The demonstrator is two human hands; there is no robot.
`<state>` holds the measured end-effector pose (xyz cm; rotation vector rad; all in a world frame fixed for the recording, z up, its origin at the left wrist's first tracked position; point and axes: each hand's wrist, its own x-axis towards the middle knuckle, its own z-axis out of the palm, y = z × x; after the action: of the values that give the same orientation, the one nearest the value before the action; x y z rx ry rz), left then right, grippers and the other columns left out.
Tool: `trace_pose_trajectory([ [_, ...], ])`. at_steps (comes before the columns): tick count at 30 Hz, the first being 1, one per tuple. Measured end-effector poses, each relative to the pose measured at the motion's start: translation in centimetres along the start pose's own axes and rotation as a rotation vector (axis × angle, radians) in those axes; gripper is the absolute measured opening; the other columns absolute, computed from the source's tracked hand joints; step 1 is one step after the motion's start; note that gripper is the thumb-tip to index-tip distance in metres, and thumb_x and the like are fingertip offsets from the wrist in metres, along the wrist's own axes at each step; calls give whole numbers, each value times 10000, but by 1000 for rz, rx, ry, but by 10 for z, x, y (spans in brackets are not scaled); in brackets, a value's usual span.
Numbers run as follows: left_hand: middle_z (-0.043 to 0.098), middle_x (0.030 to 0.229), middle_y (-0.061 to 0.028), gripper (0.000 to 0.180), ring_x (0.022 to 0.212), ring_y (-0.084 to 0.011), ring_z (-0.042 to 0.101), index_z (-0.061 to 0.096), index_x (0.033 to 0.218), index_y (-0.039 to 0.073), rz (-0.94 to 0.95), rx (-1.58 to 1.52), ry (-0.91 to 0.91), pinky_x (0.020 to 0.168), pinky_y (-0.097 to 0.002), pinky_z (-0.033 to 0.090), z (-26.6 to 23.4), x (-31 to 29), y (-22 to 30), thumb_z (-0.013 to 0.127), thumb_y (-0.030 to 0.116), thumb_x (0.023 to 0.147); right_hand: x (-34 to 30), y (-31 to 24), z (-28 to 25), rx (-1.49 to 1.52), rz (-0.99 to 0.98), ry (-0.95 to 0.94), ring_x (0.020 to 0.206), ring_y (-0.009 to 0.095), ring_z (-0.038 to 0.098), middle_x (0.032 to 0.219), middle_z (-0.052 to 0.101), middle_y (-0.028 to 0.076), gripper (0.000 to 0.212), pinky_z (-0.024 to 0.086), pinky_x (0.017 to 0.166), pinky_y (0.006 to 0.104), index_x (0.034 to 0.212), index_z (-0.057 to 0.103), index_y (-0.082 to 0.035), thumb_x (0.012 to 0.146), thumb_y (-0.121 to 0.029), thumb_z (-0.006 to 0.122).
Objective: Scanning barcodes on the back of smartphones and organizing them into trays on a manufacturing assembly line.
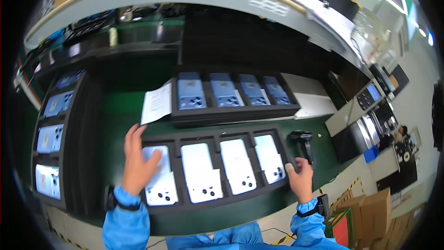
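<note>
In front of me lies a black foam tray (217, 139) with a row of light-blue smartphones, backs up, one per slot. My left hand (135, 162) is at the tray's left end, fingers apart, its thumb over the leftmost phone (159, 185). I cannot tell whether it touches that phone. By the tray's right edge, close to the rightmost phone (269, 159), is my right hand (301, 180); its thumb and fingers are apart and nothing shows between them. Two more phones, a middle-left one (199, 169) and a middle-right one (237, 166), sit between the hands.
Behind stands a stack of black trays (236, 111) holding more blue phones, with a white paper sheet (157, 104) beside it. Another phone-filled tray (69, 157) is at the left. A black handheld scanner (303, 140) lies right of the near tray. Cardboard boxes (374, 213) stand lower right.
</note>
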<state>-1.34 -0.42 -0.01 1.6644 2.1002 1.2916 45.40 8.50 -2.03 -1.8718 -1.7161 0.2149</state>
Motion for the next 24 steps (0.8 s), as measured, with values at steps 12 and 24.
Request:
trace_pose_trajectory([
  [12,447,1506,-194,588,1470,-289,380,426,1451,6,-552,-751,186,1232,-397,245,-16,-97,35,564,54,882,30,-16,-64,552,534,-611,767,103,585,916,673,17,351,468,625,262,1137,698,-20,970,-329,695],
  [24,715,1005,-130,67,964,-196,658,667,894,-38,-54,-415,387,909,-317,497,-20,-25,123,613,0,904,85,-36,-77,1432,197,-168,991,147,690,1134,716,75,347,551,843,321,1233,646,14,1017,-257,634],
])
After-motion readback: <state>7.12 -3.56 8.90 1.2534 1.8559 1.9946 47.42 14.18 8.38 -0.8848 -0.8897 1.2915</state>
